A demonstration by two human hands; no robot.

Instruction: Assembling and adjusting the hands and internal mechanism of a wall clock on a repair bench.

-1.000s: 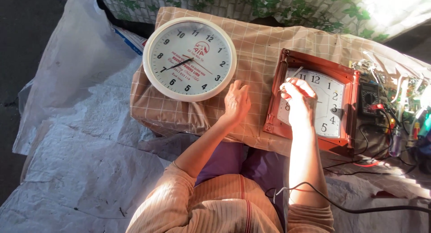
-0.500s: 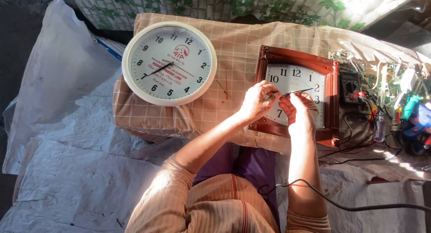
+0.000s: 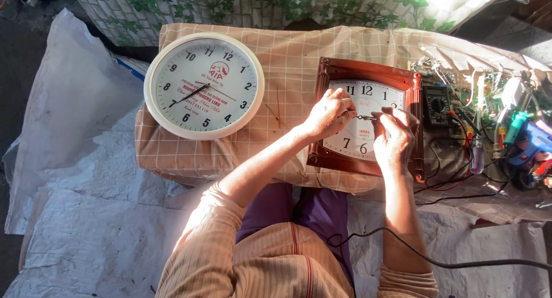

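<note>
Clearly square wooden-framed clock (image 3: 368, 117), white dial, glassless.

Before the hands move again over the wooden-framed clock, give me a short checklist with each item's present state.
1. Both hands on the dial: ok. The left hand and the right hand meet over the face of the square wooden-framed clock.
2. Clock hand pinched: ok. A thin dark clock hand spans between the fingertips.
3. Frame lies flat on the checked cloth: ok.
4. Round white clock apart from the work: ok.
5. Multimeter and its leads apart from the frame: not ok, they crowd its right edge.
6. Clock hand seated on its centre shaft: cannot tell, fingers hide it.
</note>
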